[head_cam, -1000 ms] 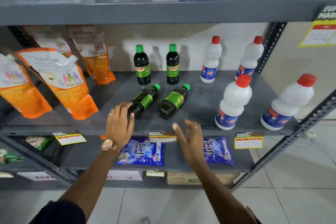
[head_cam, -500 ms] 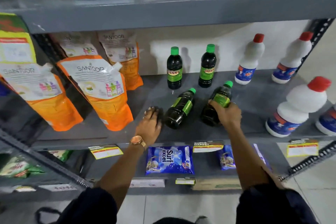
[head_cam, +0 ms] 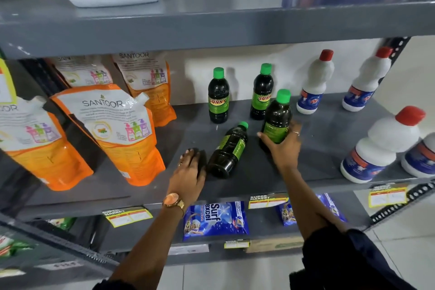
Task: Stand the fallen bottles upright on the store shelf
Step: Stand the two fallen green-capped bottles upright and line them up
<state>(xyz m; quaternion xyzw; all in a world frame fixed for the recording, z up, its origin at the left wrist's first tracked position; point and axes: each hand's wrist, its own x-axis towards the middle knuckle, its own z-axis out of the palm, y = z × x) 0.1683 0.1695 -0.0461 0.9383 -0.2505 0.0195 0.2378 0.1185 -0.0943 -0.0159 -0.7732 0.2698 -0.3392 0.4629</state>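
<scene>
On the grey middle shelf (head_cam: 313, 148) two dark bottles with green caps (head_cam: 218, 97) (head_cam: 261, 93) stand upright at the back. My right hand (head_cam: 283, 146) grips a third dark bottle (head_cam: 277, 117) low on its body and holds it nearly upright, tilted slightly, cap up. A fourth dark bottle (head_cam: 229, 149) lies on its side, cap pointing to the back right. My left hand (head_cam: 189, 172) rests flat on the shelf just left of that lying bottle's base, fingers spread, holding nothing.
Orange Santoor refill pouches (head_cam: 117, 134) lean at the left. White bottles with red caps (head_cam: 381, 146) (head_cam: 315, 82) stand at the right. The shelf above carries white and blue jugs. Blue Surf Excel packets (head_cam: 214, 219) lie on the lower shelf.
My right hand has raised the right-hand fallen bottle from lying to nearly upright. My left hand has stayed flat beside the other lying bottle. The camera has moved closer.
</scene>
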